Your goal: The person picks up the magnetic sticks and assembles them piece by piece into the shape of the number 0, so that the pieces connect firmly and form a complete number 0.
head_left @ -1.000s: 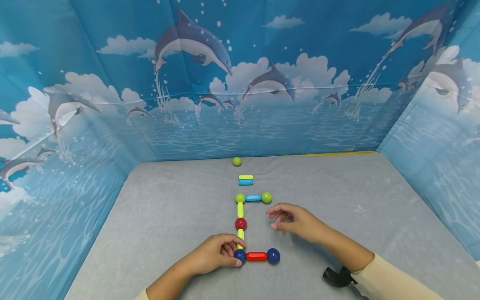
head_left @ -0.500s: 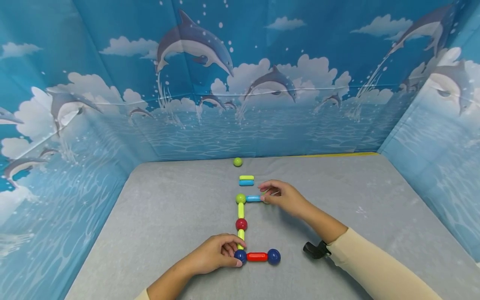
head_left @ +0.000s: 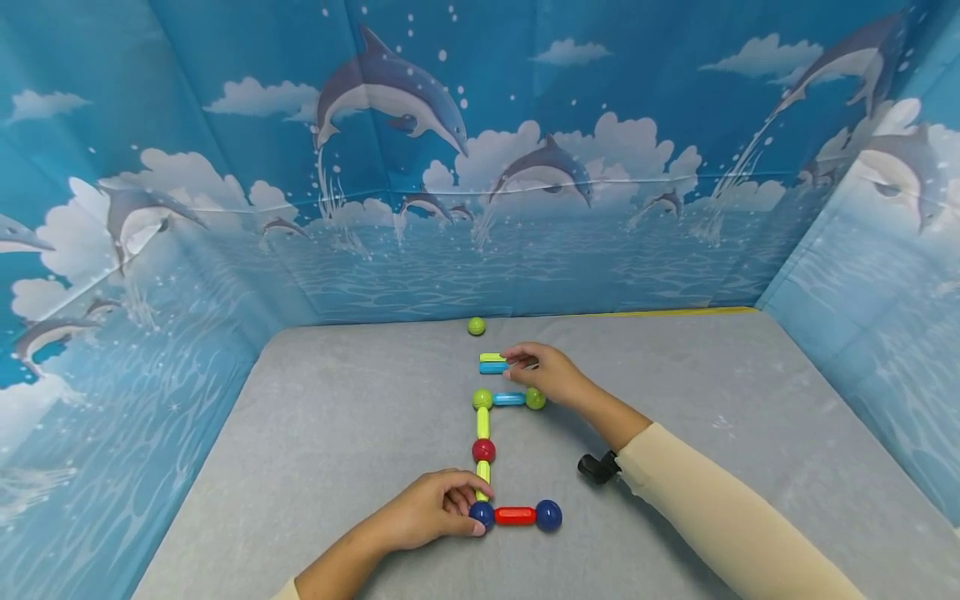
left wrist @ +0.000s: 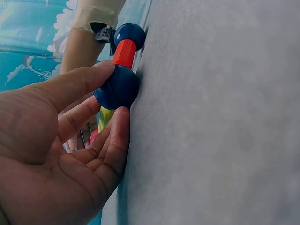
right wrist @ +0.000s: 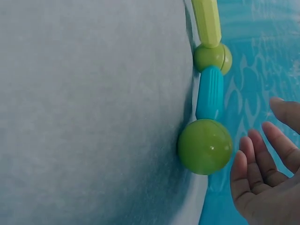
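Observation:
My left hand (head_left: pixel 442 510) holds a dark blue ball (left wrist: pixel 118 89) between thumb and fingers. That ball is the near corner of a chain of magnetic balls and sticks lying on the table. A red stick (head_left: pixel 515 516) runs right from it to another dark blue ball (head_left: pixel 549 516). Away from me run yellow-green sticks (head_left: pixel 483 423) joined by a red ball (head_left: pixel 483 451), then a green ball (head_left: pixel 482 400), a light blue stick (head_left: pixel 509 399) and a green end ball (head_left: pixel 535 398). Beyond them, my right hand (head_left: pixel 551 372) reaches to the right ends of a loose yellow-green stick (head_left: pixel 491 357) and light blue stick (head_left: pixel 491 367).
A loose green ball (head_left: pixel 476 326) sits near the far edge of the grey table (head_left: pixel 337 400). Behind and at both sides hangs a blue dolphin-print curtain (head_left: pixel 420 267). A black wrist camera (head_left: pixel 597 468) shows below the right sleeve (head_left: pixel 705 492).
My right hand has moved away from me and left, passing over the green end ball to the loose sticks. The left hand stays on the dark blue ball.

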`<move>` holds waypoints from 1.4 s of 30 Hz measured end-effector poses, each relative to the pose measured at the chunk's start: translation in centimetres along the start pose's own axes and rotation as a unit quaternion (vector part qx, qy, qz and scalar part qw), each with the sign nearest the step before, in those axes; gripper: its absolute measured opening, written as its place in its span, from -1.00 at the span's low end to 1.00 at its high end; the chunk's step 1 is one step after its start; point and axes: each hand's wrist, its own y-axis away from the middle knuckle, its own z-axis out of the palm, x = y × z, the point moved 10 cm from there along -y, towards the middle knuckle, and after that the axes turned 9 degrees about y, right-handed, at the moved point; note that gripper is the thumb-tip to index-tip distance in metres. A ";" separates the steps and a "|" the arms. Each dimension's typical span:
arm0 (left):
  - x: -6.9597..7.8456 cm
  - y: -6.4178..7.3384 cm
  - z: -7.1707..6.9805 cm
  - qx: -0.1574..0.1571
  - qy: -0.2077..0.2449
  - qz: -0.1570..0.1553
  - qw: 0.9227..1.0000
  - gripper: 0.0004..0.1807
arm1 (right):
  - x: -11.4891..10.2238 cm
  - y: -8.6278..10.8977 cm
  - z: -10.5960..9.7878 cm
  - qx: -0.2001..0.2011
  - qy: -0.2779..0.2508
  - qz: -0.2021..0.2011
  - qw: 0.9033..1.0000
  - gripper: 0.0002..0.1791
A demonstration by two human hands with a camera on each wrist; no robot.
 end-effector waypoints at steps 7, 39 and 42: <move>-0.1 0.0 0.0 -0.002 -0.005 0.000 1.000 -0.64 | 0.1 -1.4 0.4 -0.007 0.028 0.000 1.000 -0.54; -0.1 -0.1 -0.1 0.001 -0.003 0.002 1.000 -0.64 | 1.7 -4.4 2.1 -0.006 0.120 0.038 0.992 -0.73; -0.2 -0.1 -0.1 0.000 0.000 0.002 1.000 -0.64 | 1.6 -4.5 2.1 -0.004 0.132 0.041 0.990 -0.74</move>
